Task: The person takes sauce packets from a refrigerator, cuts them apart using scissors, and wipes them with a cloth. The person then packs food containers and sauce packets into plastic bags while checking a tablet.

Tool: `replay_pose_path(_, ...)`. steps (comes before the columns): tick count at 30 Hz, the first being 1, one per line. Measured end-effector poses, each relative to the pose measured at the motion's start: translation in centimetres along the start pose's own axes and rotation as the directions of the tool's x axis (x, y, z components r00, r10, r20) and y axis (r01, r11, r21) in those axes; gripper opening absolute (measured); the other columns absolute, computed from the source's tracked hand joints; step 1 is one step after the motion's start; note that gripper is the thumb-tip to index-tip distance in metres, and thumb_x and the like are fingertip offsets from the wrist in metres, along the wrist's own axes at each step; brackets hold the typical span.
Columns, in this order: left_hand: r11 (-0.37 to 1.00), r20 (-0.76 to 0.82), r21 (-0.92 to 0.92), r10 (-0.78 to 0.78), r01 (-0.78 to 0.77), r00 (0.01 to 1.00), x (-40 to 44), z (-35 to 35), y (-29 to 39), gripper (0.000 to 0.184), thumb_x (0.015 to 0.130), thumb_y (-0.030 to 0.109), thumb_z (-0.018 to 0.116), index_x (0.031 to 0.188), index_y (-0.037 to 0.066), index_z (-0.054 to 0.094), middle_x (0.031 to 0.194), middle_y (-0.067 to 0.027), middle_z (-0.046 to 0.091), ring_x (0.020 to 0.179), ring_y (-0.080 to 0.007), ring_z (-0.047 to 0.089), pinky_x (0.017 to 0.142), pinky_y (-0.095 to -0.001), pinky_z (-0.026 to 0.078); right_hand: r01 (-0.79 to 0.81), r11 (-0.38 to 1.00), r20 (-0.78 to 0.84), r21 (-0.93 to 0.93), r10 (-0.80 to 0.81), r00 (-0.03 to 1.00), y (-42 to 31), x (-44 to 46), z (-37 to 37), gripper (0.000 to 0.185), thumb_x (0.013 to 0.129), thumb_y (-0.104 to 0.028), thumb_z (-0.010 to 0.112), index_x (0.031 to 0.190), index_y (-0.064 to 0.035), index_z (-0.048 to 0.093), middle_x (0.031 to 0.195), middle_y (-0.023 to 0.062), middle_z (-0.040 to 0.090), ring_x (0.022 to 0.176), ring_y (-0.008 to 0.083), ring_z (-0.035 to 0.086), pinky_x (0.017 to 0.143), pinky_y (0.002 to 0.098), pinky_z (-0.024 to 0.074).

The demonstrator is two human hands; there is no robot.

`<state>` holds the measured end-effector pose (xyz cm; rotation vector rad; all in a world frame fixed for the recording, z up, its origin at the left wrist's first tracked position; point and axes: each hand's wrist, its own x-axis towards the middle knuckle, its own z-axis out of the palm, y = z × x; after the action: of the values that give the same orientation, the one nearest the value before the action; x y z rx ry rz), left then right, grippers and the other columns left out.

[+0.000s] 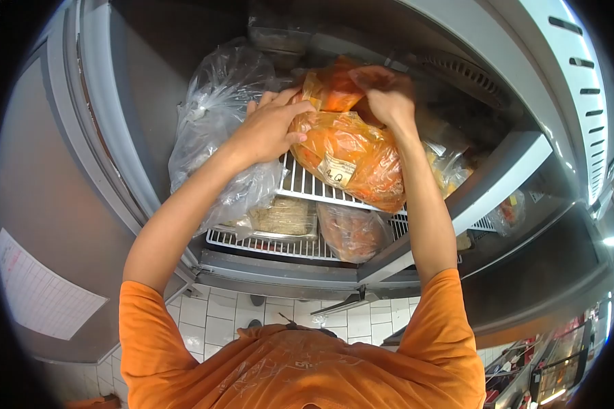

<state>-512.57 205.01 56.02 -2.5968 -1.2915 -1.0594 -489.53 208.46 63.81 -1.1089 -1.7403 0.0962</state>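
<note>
Two orange-filled plastic bags are in front of me on the upper wire rack of the fridge. The nearer, larger bag (pixel 351 153) bears a pale handwritten label. Behind it is a smaller orange bag (pixel 340 85). My left hand (pixel 273 126) grips the left side of the larger bag, thumb toward me and fingers reaching around its edge. At the back right of the bags, my right hand (pixel 389 95) bends inward at the wrist. Its fingers are blurred and partly hidden, touching or close to the smaller bag. A large clear plastic bag (pixel 215 116) stands left of my left hand.
The lower wire rack (pixel 273 247) holds a tray of pale food (pixel 283 217) and a bag of reddish food (pixel 355 232). More bags (pixel 447 167) lie right of my right arm. A grey divider post (pixel 484 180) stands at right. An open door with a paper sheet (pixel 44 286) is at left.
</note>
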Motion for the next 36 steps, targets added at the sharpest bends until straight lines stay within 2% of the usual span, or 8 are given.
replay_pose_path(3,1.0,-0.058,0.009,0.0,0.001,0.998,0.0,0.6,-0.1,0.049,0.085,0.016,0.072,0.131,0.017,0.056,0.142,-0.0098,0.048,0.125,-0.0334,0.044,0.101,-0.0503,0.032,-0.01,0.999,-0.228,0.044,0.02,0.973,1.2,1.9,-2.5,0.012,0.093,-0.009,0.067,0.099,-0.0012,0.075,0.098,0.0078,0.075,0.09,0.0139,0.068,0.084,0.0285,0.0529)
replay_pose_path(7,0.996,0.145,-0.035,-0.071,0.076,0.987,0.9,-0.9,1.1,0.05,0.086,0.016,0.071,0.132,0.015,0.052,0.14,-0.0105,0.05,0.129,-0.0347,0.043,0.103,-0.0546,0.032,0.021,0.788,-0.348,0.616,0.248,0.904,0.4,0.6,-5.7,0.024,0.1,-0.014,0.059,0.119,-0.0006,0.063,0.115,0.0121,0.068,0.103,0.0191,0.066,0.093,0.034,0.0536)
replay_pose_path(9,0.998,0.122,0.012,-0.068,0.067,0.99,1.2,-0.5,1.1,0.052,0.085,0.013,0.072,0.131,0.014,0.049,0.134,-0.0126,0.053,0.124,-0.0345,0.048,0.099,-0.0528,0.034,0.114,0.495,-0.271,0.861,0.258,0.928,0.1,-2.0,-5.9,0.029,0.103,-0.019,0.053,0.128,-0.0029,0.056,0.126,0.0124,0.062,0.116,0.0207,0.06,0.1,0.0353,0.0499)
replay_pose_path(18,0.994,0.102,-0.009,-0.104,0.105,0.989,0.5,-1.6,3.2,0.055,0.085,0.01,0.07,0.134,0.011,0.044,0.136,-0.0163,0.051,0.127,-0.0372,0.048,0.105,-0.0522,0.031,-0.093,0.113,0.071,0.989,0.183,0.981,1.1,-9.2,-7.6,0.032,0.104,-0.031,0.05,0.122,-0.0061,0.057,0.112,0.0059,0.065,0.104,0.0176,0.063,0.094,0.0353,0.0515)
replay_pose_path(24,0.955,-0.089,-0.221,0.184,-0.199,0.979,-2.0,-4.2,6.7,0.042,0.099,0.035,0.056,0.13,0.008,0.053,0.136,-0.0154,0.054,0.128,-0.0313,0.049,0.107,-0.0451,0.033,-0.075,0.395,-0.006,0.916,0.201,0.98,-0.2,-11.6,-7.0,0.025,0.104,-0.026,0.053,0.116,-0.0047,0.059,0.099,0.0037,0.065,0.088,0.0114,0.063,0.079,0.027,0.0539)
replay_pose_path(28,0.616,0.156,-0.784,0.082,0.073,0.984,-2.5,-1.4,6.7,0.051,0.099,0.043,0.057,0.132,0.004,0.053,0.129,-0.0101,0.061,0.119,-0.0242,0.058,0.1,-0.0346,0.044,-0.082,0.693,-0.057,0.716,0.175,0.983,0.4,-11.7,-4.8,0.018,0.101,-0.02,0.06,0.101,-0.0021,0.063,0.092,-0.0012,0.063,0.084,0.0048,0.057,0.074,0.0215,0.0478)
replay_pose_path(33,0.518,0.044,-0.855,0.154,-0.043,0.987,-3.7,-0.5,8.4,0.052,0.087,0.031,0.077,0.125,0.001,0.058,0.114,-0.0093,0.067,0.11,-0.016,0.06,0.095,-0.0319,0.046,-0.056,0.761,0.073,0.646,0.012,0.997,-3.2,-12.4,-3.2,0.02,0.099,-0.022,0.064,0.096,-0.0027,0.067,0.089,-0.0015,0.065,0.081,0.0039,0.056,0.071,0.0201,0.046)
replay_pose_path(36,0.526,0.231,-0.832,0.04,0.177,0.972,-4.5,-0.6,8.3,0.039,0.087,0.027,0.077,0.113,0.001,0.064,0.101,-0.0046,0.068,0.093,-0.0094,0.061,0.08,-0.0254,0.048,-0.2,0.699,-0.019,0.687,0.292,0.956,-4.3,-12.2,-3.5,0.027,0.099,-0.027,0.065,0.095,-0.0008,0.072,0.084,-0.0005,0.066,0.079,0.0048,0.056,0.071,0.0199,0.0446)
